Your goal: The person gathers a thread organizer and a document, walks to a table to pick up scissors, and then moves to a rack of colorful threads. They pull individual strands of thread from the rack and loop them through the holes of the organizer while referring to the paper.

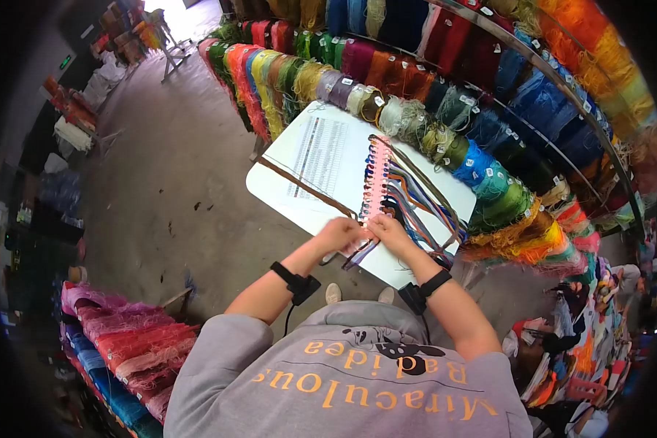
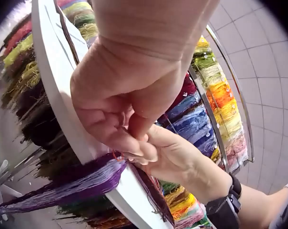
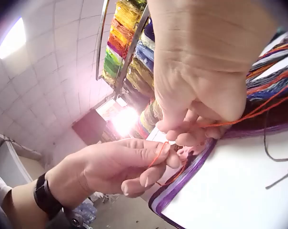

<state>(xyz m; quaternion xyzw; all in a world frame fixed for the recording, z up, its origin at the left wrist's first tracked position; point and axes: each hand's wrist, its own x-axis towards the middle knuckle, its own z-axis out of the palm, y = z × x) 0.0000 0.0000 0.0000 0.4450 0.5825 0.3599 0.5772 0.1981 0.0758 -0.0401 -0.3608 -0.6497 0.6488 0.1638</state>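
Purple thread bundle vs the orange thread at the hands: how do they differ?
Color: the purple bundle shows purple and lavender; the orange thread is orange.
Thickness: the purple bundle has many strands; the orange thread is thin.
Pose: the purple bundle extends past the white board; the orange thread is pinched by the left hand.
Both are thread.

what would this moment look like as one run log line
left hand: pinches orange thread | right hand: holds orange thread | pink strip: lies on white board, coloured threads along it | printed chart: on board
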